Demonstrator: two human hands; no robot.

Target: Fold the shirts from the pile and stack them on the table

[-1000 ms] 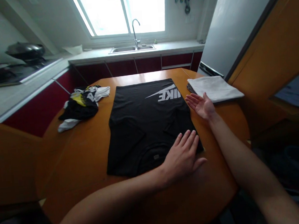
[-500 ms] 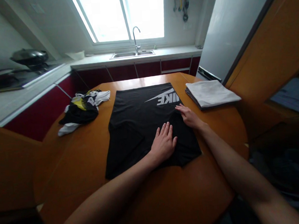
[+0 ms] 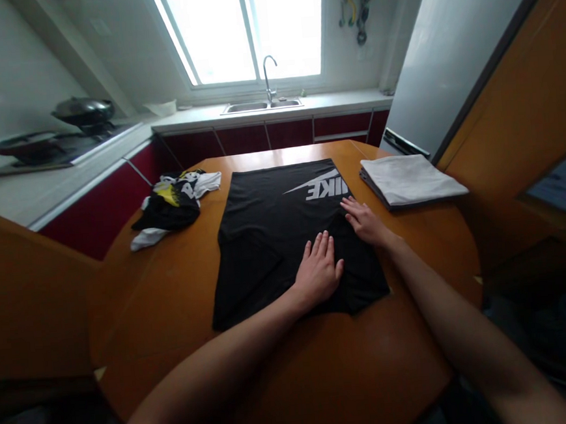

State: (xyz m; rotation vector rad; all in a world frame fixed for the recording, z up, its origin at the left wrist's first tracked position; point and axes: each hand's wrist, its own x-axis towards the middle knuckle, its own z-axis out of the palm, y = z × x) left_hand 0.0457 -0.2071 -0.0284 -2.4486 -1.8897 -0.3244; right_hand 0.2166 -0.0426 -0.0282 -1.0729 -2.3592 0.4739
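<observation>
Head view, largest to smallest: wooden table (image 3: 162, 300), orange-brown, carrying the clothing. Black shirt (image 3: 275, 232), one, laid flat at mid-table between far and near edges; cloth at its left side seemingly turned inward, body not yet folded across, so judged partly arranged. White folded cloth (image 3: 412, 179), one, over dark grey layers (image 3: 374, 193), by the table's far right corner; folding judged done. Crumpled pile (image 3: 168, 208), black, white and yellow, by the far left corner; judged wholly undone. Left grip (image 3: 320, 271), spread palm-down on the shirt's near half, pinching nothing visible. Right grip (image 3: 365, 223), fingers extended upon the shirt's right side. White lettering (image 3: 325, 188), on the shirt's far right portion.
</observation>
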